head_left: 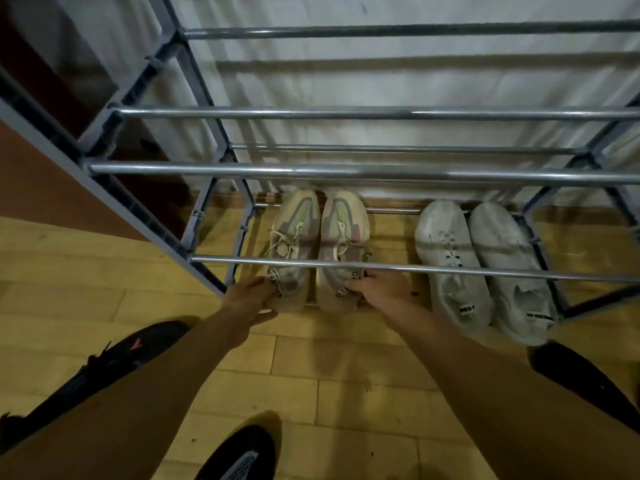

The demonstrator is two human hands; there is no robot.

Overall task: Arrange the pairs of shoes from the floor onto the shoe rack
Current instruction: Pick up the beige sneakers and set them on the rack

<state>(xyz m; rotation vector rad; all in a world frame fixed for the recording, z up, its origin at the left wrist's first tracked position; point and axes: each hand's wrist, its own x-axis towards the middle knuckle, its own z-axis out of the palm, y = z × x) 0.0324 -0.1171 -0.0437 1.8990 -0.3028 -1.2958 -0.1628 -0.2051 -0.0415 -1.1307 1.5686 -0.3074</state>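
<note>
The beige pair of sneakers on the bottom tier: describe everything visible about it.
The beige pair of sneakers looks like knit fabric with pinkish-grey side panels, cream laces and printed heel tabs. The shoes sit side by side, toes toward the wall, across the lowest bars of the shoe rack, heels overhanging the front. The left hand grips the left shoe's heel, the right hand the right one's. A white pair sits apart to their right.

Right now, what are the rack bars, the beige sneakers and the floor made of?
Rack bars: probably metal tubing, glossy with bright highlights. Beige sneakers: likely knit mesh fabric, matte, woven texture, fabric heel tabs. Floor: wood or laminate planks, judging by the seams and light sheen.
</note>
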